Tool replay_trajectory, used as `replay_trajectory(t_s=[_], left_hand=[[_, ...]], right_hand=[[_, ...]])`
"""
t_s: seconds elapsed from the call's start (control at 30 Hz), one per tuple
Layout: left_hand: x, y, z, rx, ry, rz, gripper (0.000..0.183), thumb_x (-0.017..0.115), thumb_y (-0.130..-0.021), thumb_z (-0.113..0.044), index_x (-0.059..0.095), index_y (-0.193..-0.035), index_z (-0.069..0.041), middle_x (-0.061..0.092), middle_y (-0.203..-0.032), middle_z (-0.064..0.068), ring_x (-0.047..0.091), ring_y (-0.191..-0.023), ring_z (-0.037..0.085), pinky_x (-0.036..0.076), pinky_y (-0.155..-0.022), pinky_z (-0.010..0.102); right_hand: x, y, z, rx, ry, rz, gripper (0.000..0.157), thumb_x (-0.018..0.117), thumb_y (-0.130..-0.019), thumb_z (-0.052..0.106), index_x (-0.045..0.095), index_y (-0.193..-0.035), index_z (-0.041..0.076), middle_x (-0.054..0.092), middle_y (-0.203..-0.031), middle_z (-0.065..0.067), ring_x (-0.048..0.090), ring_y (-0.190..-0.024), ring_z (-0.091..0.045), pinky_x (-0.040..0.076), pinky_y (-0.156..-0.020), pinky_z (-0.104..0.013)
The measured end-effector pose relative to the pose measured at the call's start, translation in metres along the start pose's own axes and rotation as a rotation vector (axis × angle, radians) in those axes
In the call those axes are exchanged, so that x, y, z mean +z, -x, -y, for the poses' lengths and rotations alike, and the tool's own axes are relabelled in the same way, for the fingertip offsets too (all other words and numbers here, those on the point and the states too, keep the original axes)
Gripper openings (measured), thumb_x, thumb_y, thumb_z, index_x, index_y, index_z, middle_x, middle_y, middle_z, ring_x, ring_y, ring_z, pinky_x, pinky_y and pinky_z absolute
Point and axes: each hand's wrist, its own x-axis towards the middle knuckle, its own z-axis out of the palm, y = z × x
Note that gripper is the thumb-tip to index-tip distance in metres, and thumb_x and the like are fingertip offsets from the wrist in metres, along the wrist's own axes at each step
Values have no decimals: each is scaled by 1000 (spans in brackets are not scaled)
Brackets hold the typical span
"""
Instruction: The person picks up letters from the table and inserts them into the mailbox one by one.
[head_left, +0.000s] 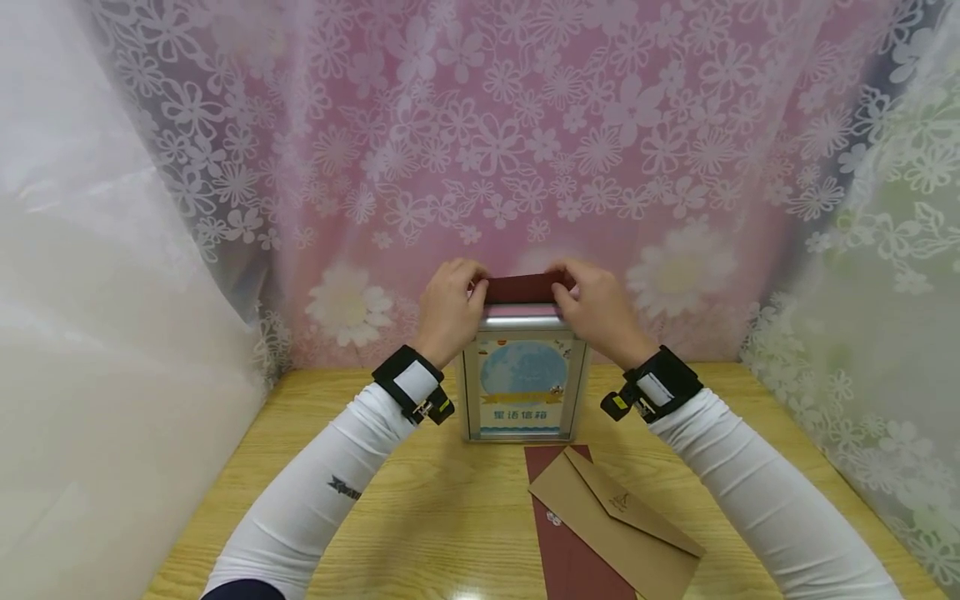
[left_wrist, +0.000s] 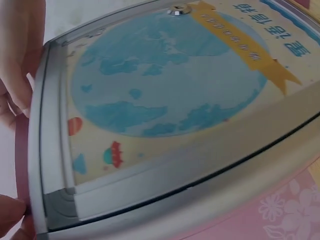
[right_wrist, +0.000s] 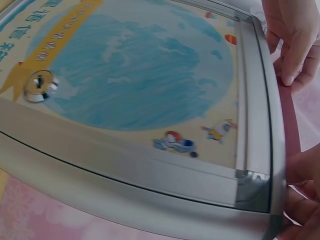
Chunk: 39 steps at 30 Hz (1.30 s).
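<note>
A dark red envelope (head_left: 521,288) stands on edge at the top of a silver-framed letter box (head_left: 523,317). My left hand (head_left: 452,302) pinches its left end between thumb and fingers. At the other end, my right hand (head_left: 597,307) pinches it the same way. Only a narrow strip of the envelope (right_wrist: 290,120) shows past the frame in the right wrist view, its lower part hidden by the box. The box front carries a blue moon picture (head_left: 523,367) with Chinese characters below. A round metal lock (right_wrist: 41,86) sits on that front.
In front of the box, a brown kraft envelope (head_left: 622,521) lies across another dark red envelope (head_left: 558,533) on the wooden table (head_left: 337,517). A pink flowered curtain (head_left: 487,150) hangs close behind the box. Translucent sheets close off both sides, such as the right sheet (head_left: 885,333).
</note>
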Motion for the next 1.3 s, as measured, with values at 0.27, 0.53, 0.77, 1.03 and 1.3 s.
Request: replay_trajectory(t_s=[0.27, 0.53, 0.77, 1.03, 1.3], left_hand=[[5, 9, 6, 28, -117, 74, 12, 59, -93, -16, 71, -94, -13, 65, -89, 0, 49, -83, 14, 47, -70, 34], [7, 12, 7, 34, -121, 82, 15, 57, -93, -17, 72, -93, -13, 64, -88, 0, 48, -81, 15, 45, -70, 35], [6, 15, 9, 57, -88, 54, 16, 56, -93, -16, 72, -95, -11, 63, -88, 2, 47, -80, 16, 45, -70, 35], [-2, 23, 12, 77, -67, 3, 14, 58, -92, -16, 71, -92, -10, 61, -87, 2, 46, -80, 16, 44, -69, 35], [-8, 51, 9, 164, -43, -72, 11, 58, -90, -13, 66, -95, -9, 56, -87, 4, 44, -80, 15, 44, -72, 36]], right_hand=[[7, 8, -4, -24, 22, 5, 14, 58, -92, 12, 69, -100, 10, 66, -100, -8, 50, -95, -22, 45, -81, -47], [8, 11, -6, -55, 30, -11, 16, 58, -92, 12, 73, -95, 8, 68, -103, -10, 47, -104, -29, 34, -89, -55], [5, 13, -6, -45, 27, -24, 17, 59, -91, 14, 74, -97, 7, 68, -105, -8, 47, -106, -28, 37, -88, -53], [-8, 25, -8, -13, 4, -10, 20, 56, -94, 17, 72, -102, 7, 65, -110, -9, 47, -101, -25, 44, -78, -47], [-23, 48, -21, 36, -44, -9, 21, 57, -95, 18, 68, -107, 5, 60, -115, -12, 46, -111, -29, 40, -90, -56]])
